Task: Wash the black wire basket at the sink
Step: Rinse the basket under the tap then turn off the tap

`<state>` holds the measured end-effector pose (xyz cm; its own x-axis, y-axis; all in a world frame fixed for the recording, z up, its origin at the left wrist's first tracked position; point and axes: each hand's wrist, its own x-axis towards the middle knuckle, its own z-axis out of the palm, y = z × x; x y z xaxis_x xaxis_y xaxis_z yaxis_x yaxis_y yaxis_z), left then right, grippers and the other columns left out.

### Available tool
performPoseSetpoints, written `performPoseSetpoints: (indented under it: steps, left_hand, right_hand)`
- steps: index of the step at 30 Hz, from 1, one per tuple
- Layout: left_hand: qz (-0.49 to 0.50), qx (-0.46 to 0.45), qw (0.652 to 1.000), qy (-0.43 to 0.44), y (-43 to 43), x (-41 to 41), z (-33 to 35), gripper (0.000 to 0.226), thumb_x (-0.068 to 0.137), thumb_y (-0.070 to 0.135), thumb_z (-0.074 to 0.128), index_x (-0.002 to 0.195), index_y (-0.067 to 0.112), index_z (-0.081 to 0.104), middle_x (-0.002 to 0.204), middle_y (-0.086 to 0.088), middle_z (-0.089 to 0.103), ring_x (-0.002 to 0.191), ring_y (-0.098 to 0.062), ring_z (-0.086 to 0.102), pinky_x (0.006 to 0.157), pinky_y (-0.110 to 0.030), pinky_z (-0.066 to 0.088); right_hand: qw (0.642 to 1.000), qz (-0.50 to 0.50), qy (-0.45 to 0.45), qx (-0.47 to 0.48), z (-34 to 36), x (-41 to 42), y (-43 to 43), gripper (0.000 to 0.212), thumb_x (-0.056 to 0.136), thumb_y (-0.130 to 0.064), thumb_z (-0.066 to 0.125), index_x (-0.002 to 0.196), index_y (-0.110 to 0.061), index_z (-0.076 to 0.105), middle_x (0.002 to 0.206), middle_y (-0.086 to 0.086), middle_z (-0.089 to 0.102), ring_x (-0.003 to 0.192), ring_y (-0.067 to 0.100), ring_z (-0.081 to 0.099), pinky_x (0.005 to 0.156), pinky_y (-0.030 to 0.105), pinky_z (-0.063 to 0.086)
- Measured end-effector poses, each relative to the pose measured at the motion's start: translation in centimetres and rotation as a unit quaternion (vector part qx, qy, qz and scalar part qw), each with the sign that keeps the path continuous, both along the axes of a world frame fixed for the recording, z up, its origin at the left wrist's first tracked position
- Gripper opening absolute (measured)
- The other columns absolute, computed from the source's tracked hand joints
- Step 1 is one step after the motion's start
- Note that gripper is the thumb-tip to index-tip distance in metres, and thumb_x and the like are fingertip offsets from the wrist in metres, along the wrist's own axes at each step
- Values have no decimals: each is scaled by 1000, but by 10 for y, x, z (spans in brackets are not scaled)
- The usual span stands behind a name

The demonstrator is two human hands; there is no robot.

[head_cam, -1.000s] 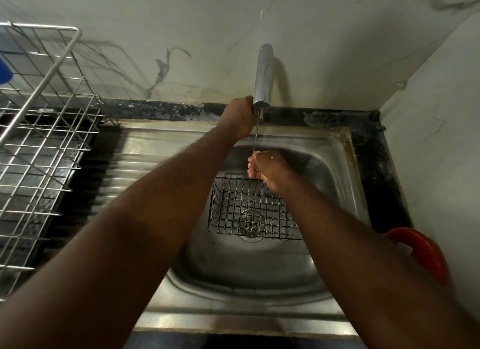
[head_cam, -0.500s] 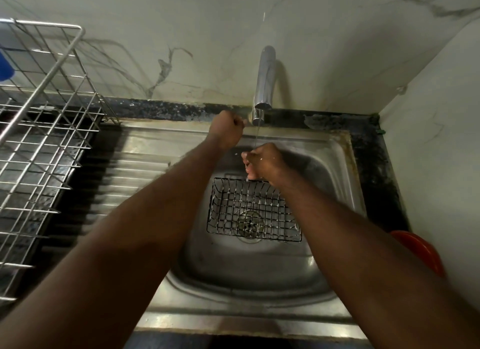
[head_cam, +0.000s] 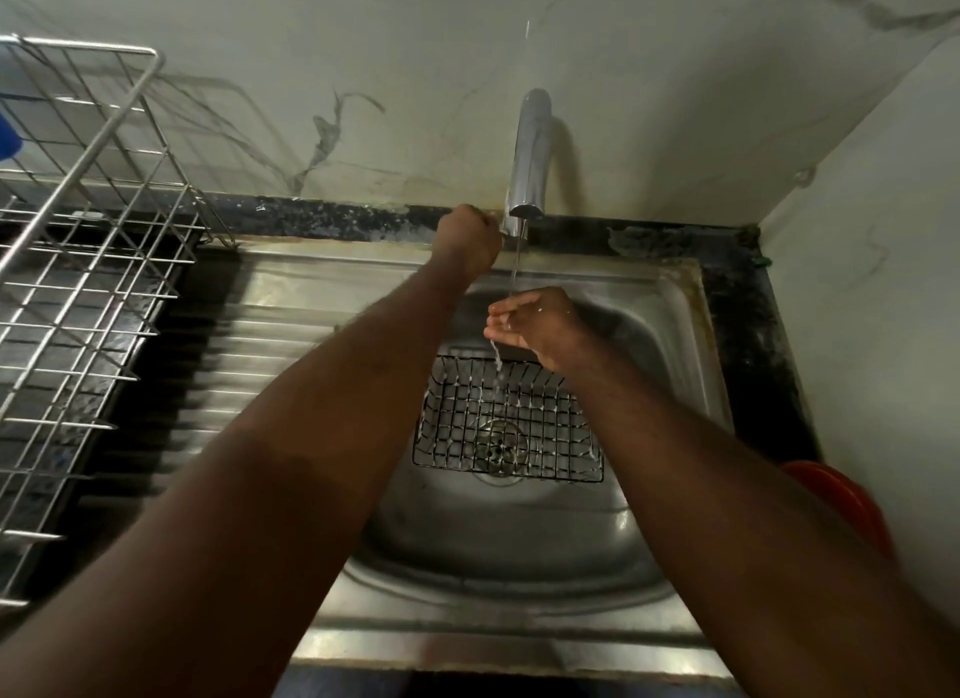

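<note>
The left hand (head_cam: 467, 245) has slid down off the tap (head_cam: 530, 151) to a spot beside its mouth, curled in a fist; I cannot tell what it grips. The right hand (head_cam: 535, 323) is cupped, holding nothing, under the thin water (head_cam: 516, 260). The black wire basket (head_cam: 509, 427) lies flat in the sink (head_cam: 519, 557), over the drain. I think lifting the basket under the stream would rinse it best.

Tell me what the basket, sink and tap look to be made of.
Basket: thin wire grid, dark, probably coated metal; white specks, maybe suds, cling to it. Sink: brushed stainless steel by its dull grey sheen and pressed drainboard ridges. Tap: polished, chrome-like metal, mirror-bright with sharp reflections.
</note>
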<state>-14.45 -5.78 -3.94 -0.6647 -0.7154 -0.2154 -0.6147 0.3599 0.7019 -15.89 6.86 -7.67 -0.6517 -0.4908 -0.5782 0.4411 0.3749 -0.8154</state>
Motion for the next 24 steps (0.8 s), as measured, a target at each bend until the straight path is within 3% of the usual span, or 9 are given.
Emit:
performPoseSetpoints:
  steps: [2,6,10,12,15,19,21,24]
  left_hand:
    - [-8,55,998,2,-8,2,-12,35,104,22,45,108,-6,65,96,-17,68,91,-33,68,74,-33,53]
    - [17,136,990,34,-12,2,-21,35,106,29,41,90,2,57,71,-7,57,58,-17,55,50,-24,45]
    - [118,236,964,39,-11,-2,-28,37,101,42,51,105,6,57,69,-3,55,50,-11,50,33,-16,37]
    - [134,268,952,54,-10,-2,-32,41,101,41,53,112,2,60,68,-4,56,48,-11,50,33,-15,37]
    - [130,270,950,86,-10,0,-31,42,102,35,52,120,-2,59,69,-5,57,49,-11,53,35,-16,42]
    - [105,264,956,75,-14,2,-30,42,104,30,48,123,-7,58,67,-3,55,51,-11,51,35,-17,42]
    - [89,254,961,68,-13,5,-27,40,104,29,46,115,-7,61,66,-3,53,51,-12,51,39,-19,42]
    - [100,265,957,61,-11,3,-25,29,104,31,47,90,8,60,68,-2,55,52,-11,51,39,-19,43]
  right_hand:
    - [1000,2,-13,-12,2,1,1,21,89,16,50,82,5,67,91,22,65,88,31,68,74,32,59]
    - [999,-17,-38,-33,6,1,0,19,90,16,49,89,7,66,97,22,65,87,30,69,76,32,59]
    - [997,-21,-55,-39,6,4,0,21,89,15,51,78,2,63,91,20,65,78,28,69,83,38,58]
    - [997,-23,-59,-40,4,5,0,21,90,14,52,76,2,62,90,19,65,77,26,69,86,41,57]
    - [998,-20,-46,-36,6,7,-1,16,92,12,49,92,6,64,96,19,66,84,26,69,82,37,59]
    - [998,-30,-31,-42,12,2,-3,28,95,13,38,94,4,64,101,20,67,92,29,69,79,34,59]
    - [998,-32,-37,-46,12,-1,-2,29,94,14,36,95,5,64,102,21,67,93,29,69,79,34,59]
    - [997,-33,-47,-54,12,-2,0,27,95,13,38,96,7,63,102,22,66,92,30,70,78,33,59]
